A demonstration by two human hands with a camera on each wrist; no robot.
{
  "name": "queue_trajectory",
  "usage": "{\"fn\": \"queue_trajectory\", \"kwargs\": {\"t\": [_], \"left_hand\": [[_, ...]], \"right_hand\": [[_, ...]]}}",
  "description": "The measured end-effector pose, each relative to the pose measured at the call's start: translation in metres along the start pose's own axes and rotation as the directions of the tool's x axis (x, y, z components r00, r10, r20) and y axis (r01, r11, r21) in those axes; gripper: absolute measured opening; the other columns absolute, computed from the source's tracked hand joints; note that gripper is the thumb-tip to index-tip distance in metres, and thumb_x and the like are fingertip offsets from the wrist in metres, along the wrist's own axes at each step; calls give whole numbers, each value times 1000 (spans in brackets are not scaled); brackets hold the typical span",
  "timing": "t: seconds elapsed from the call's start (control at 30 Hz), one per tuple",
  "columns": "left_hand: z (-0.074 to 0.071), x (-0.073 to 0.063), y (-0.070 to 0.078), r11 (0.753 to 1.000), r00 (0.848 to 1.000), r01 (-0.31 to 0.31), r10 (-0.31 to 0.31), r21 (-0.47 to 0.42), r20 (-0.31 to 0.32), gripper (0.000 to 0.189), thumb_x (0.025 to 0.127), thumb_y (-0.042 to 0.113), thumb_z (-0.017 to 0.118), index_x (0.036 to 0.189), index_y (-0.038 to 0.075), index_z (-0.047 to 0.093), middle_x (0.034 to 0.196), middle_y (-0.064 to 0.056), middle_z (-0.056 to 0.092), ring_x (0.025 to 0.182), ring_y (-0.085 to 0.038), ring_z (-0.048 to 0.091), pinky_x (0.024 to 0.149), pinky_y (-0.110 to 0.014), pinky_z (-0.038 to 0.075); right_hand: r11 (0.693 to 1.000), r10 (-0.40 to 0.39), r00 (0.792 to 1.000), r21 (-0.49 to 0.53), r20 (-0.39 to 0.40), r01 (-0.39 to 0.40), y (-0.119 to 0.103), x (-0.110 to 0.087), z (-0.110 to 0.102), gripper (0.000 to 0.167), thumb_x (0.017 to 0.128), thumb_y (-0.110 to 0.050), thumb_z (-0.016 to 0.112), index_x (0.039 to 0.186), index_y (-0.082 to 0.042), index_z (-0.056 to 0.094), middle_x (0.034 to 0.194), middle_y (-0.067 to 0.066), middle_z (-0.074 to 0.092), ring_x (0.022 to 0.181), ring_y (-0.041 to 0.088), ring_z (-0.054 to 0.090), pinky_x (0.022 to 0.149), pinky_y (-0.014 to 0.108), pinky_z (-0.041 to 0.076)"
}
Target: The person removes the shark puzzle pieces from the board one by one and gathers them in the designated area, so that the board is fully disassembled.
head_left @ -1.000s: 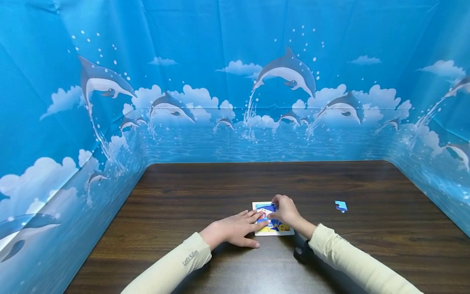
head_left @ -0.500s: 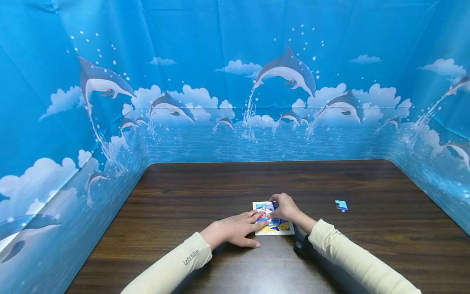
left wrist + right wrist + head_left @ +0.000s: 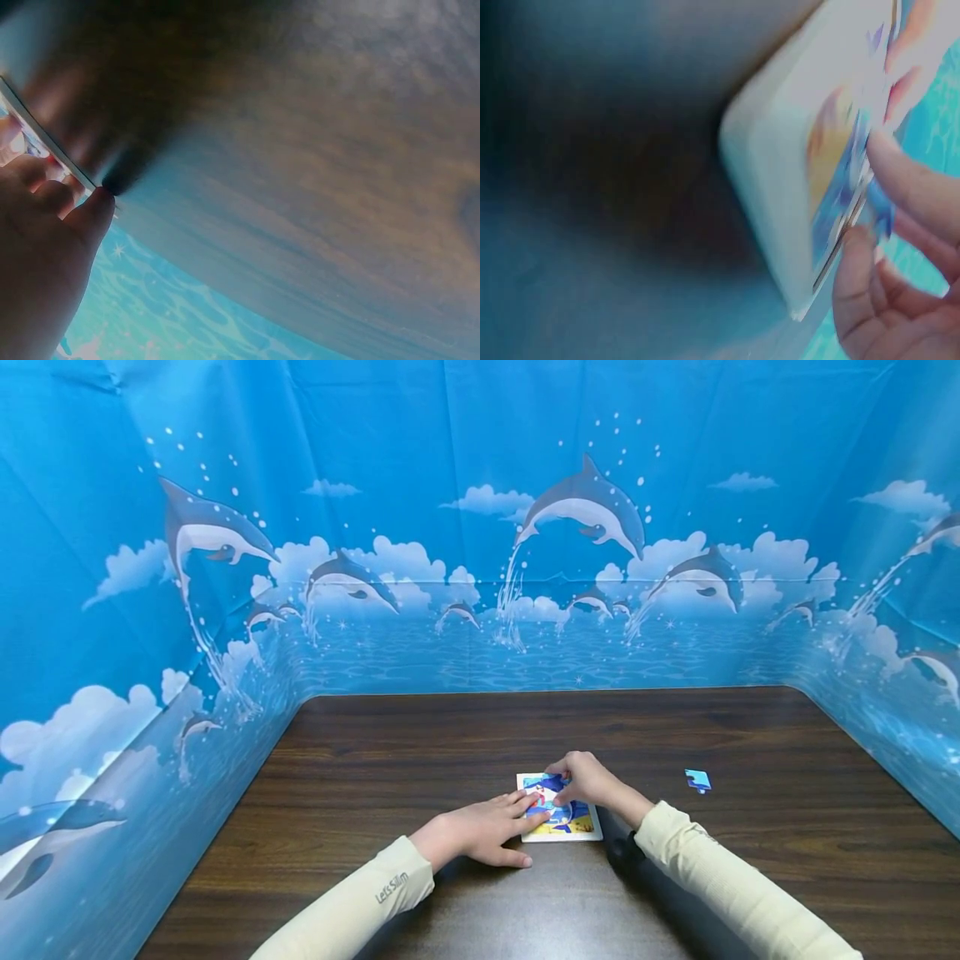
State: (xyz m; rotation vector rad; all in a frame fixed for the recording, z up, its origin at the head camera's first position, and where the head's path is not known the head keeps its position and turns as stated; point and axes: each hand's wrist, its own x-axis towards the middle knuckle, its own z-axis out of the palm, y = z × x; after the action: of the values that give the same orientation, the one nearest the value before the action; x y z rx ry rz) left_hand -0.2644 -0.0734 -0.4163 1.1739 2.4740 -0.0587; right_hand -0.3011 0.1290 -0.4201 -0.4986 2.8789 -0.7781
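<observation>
A small square jigsaw puzzle (image 3: 551, 837) in a white frame lies on the table, its picture blue, white, red and yellow. My left hand (image 3: 483, 831) lies flat from the left, its spread fingers resting on the puzzle's left part. Over the upper right of the picture, my right hand (image 3: 592, 781) pinches a blue puzzle piece (image 3: 882, 206) between thumb and fingers. In the right wrist view this piece sits tilted close at the picture's surface, partly hidden by the fingertips. The left wrist view catches only the puzzle's edge beyond the left fingers.
A loose light-blue puzzle piece (image 3: 697, 781) lies to the right on the dark wood table (image 3: 420, 743). Blue curtains (image 3: 465, 652) printed with dolphins enclose the table's back and sides. A black wrist camera (image 3: 619, 847) hangs under the right wrist, beside the puzzle's corner.
My right hand has shifted slightly left along the puzzle's top edge, still pinching the piece. The left hand and the loose piece have stayed in place.
</observation>
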Motion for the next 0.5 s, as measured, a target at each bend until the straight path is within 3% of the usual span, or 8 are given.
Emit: {"fn": "queue_trajectory", "kwargs": {"t": [0.33, 0.5], "left_hand": [[1, 0, 0, 1000, 1000, 7, -7, 3, 9, 69, 93, 56, 43, 151, 34, 14, 160, 0, 8, 148, -22, 10, 117, -38, 22], [1, 0, 0, 1000, 1000, 7, -7, 6, 11, 69, 93, 57, 43, 151, 34, 13, 160, 0, 8, 148, -22, 10, 117, -39, 23]], "right_hand": [[985, -166, 985, -43, 47, 168, 11, 6, -7, 33, 73, -10, 79, 103, 3, 71, 81, 7, 61, 71, 12, 50, 60, 23, 43], [969, -246, 969, 11, -1, 246, 16, 6, -11, 28, 74, -7, 76, 100, 3, 72, 77, 5, 57, 67, 10, 44, 56, 20, 38]]}}
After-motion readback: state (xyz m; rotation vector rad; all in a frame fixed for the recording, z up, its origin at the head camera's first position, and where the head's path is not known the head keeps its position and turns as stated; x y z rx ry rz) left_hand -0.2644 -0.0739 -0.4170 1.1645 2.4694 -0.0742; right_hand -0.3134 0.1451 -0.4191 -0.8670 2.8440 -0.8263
